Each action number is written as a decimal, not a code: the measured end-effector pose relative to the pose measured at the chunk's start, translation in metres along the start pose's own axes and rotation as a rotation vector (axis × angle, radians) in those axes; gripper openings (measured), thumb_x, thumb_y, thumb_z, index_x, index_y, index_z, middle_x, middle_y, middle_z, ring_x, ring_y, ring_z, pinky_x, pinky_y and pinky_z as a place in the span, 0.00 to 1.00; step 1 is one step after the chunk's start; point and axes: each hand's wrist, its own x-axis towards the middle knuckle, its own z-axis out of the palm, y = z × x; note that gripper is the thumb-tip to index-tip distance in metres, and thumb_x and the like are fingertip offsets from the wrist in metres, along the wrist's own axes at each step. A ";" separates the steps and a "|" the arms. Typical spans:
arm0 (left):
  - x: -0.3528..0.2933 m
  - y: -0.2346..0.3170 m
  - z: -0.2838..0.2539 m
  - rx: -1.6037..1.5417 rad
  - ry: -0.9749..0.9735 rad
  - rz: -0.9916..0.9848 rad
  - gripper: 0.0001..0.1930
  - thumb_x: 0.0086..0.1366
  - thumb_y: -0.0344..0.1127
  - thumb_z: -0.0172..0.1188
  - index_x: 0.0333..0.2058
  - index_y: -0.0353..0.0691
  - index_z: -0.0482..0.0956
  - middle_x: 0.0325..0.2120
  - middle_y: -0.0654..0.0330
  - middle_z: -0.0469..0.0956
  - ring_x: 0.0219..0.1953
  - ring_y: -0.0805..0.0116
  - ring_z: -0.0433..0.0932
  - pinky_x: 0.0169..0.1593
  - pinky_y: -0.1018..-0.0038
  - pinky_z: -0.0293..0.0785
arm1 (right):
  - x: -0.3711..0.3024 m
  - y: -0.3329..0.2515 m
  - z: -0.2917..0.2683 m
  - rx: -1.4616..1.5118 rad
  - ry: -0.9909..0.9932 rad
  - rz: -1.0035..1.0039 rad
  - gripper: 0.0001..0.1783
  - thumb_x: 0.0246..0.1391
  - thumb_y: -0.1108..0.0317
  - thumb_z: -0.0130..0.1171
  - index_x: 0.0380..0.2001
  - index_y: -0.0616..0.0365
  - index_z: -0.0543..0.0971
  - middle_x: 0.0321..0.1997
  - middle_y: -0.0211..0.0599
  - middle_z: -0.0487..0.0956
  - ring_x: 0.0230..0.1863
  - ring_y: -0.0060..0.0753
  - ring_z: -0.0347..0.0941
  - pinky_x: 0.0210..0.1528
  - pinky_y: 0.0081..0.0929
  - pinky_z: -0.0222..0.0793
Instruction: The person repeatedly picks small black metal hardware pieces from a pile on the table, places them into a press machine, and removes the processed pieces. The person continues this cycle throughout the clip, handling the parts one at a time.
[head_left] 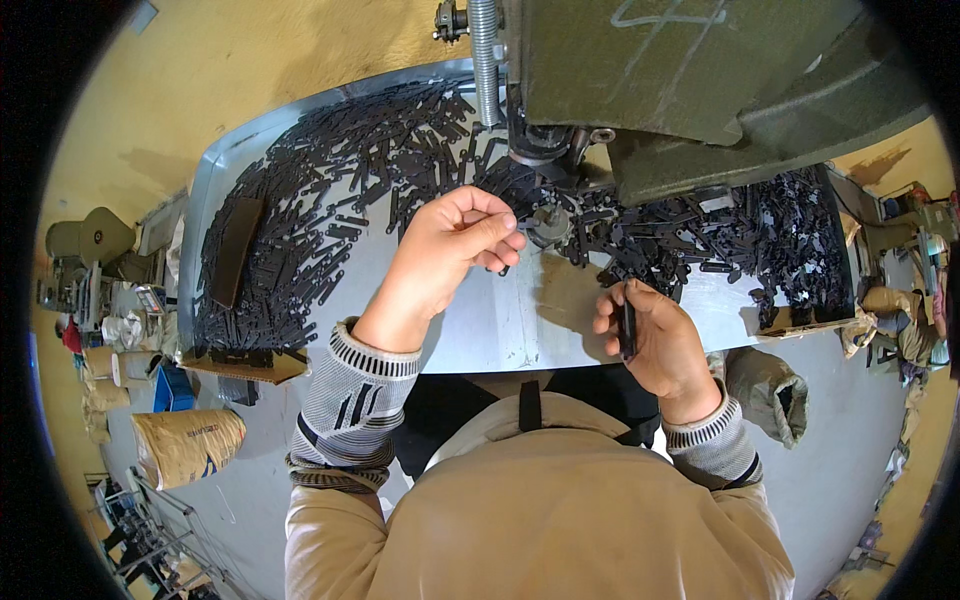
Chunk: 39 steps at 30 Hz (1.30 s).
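Observation:
Over the middle of a metal tray-like table [480,340], my left hand [445,250] is closed in a pinch. A tiny dark bit shows under its fingertips, too small to name. My right hand [655,340], near the table's front edge, grips a narrow black strip [627,330] upright between thumb and fingers. Just beyond the hands, a small round metal fixture [548,228] sits beneath the head of a green machine [640,80]. Black flat strips with rounded ends [290,240] spread over the table's left half. Black metal pieces [710,240] are heaped on the right.
A coil spring [486,60] hangs at the machine's left. A dark brown block [236,250] lies on the left strips. Cardboard [250,367] edges the table's left front corner. Beside the table stand a paper sack [190,445] at left and a grey-green bag [768,395] at right.

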 end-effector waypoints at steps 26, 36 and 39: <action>0.039 -0.014 0.009 0.091 -0.050 -0.001 0.07 0.66 0.31 0.60 0.36 0.32 0.77 0.27 0.54 0.82 0.24 0.71 0.80 0.28 0.80 0.74 | 0.053 -0.018 0.023 -0.279 0.103 -0.401 0.06 0.57 0.75 0.62 0.34 0.64 0.75 0.31 0.40 0.82 0.31 0.26 0.80 0.27 0.14 0.70; 0.040 -0.014 0.000 0.119 -0.037 -0.050 0.07 0.65 0.30 0.59 0.37 0.31 0.76 0.24 0.57 0.81 0.21 0.76 0.76 0.24 0.83 0.70 | 0.075 -0.029 0.040 -0.846 0.124 -0.408 0.09 0.54 0.72 0.62 0.35 0.68 0.79 0.27 0.38 0.81 0.23 0.25 0.77 0.26 0.22 0.72; 0.039 -0.014 0.000 0.123 -0.044 -0.039 0.07 0.66 0.30 0.58 0.37 0.32 0.77 0.24 0.57 0.81 0.21 0.77 0.76 0.25 0.84 0.70 | 0.057 -0.042 0.028 -1.077 0.170 -0.412 0.10 0.53 0.70 0.63 0.36 0.66 0.80 0.26 0.38 0.81 0.19 0.28 0.76 0.25 0.23 0.70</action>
